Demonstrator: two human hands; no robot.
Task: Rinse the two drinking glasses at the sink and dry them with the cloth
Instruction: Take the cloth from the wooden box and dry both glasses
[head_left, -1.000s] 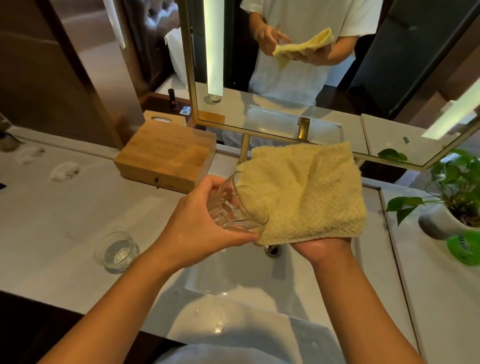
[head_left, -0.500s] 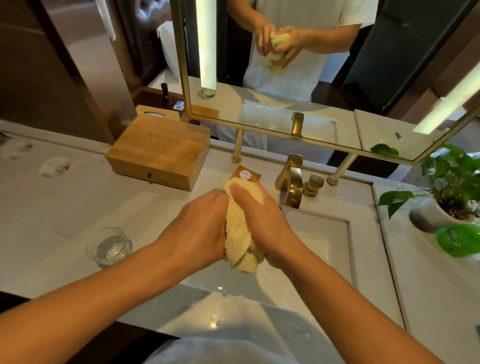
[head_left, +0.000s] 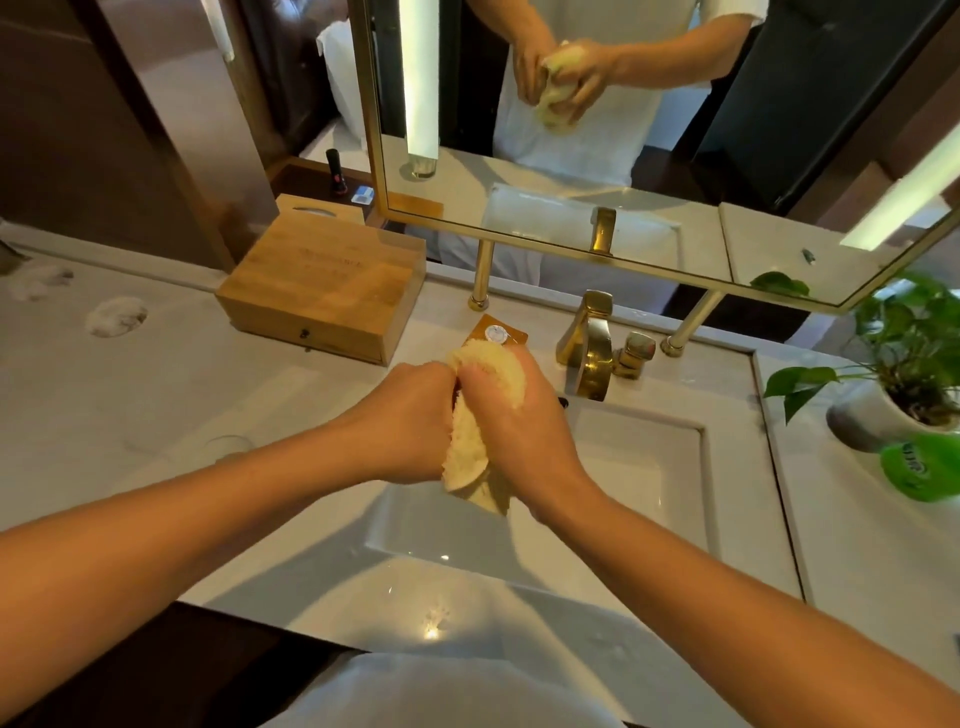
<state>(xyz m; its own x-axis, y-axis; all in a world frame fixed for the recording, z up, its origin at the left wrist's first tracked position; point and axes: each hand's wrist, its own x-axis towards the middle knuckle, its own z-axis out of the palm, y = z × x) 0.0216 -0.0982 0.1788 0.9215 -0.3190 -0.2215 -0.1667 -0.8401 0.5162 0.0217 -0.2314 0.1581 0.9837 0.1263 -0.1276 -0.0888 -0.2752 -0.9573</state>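
Over the sink basin (head_left: 644, 467) both my hands are pressed together around a bunched yellow cloth (head_left: 470, 462). My left hand (head_left: 410, 421) is curled on the left side of the bundle, where it held a clear drinking glass a second ago; that glass is now hidden by cloth and fingers. My right hand (head_left: 519, 431) grips the cloth from the right and top. The second glass (head_left: 228, 446) stands on the counter at the left, mostly hidden behind my left forearm.
A gold faucet (head_left: 589, 348) stands behind the basin. There is a wooden box (head_left: 322, 286) at the back left and a potted plant (head_left: 909, 364) with a green object (head_left: 924, 467) at the right. A gold-framed mirror (head_left: 623, 156) hangs above the counter.
The open cloth that lay over my right hand has been bunched around the glass. Both hands closed together on it; the glass is no longer visible.
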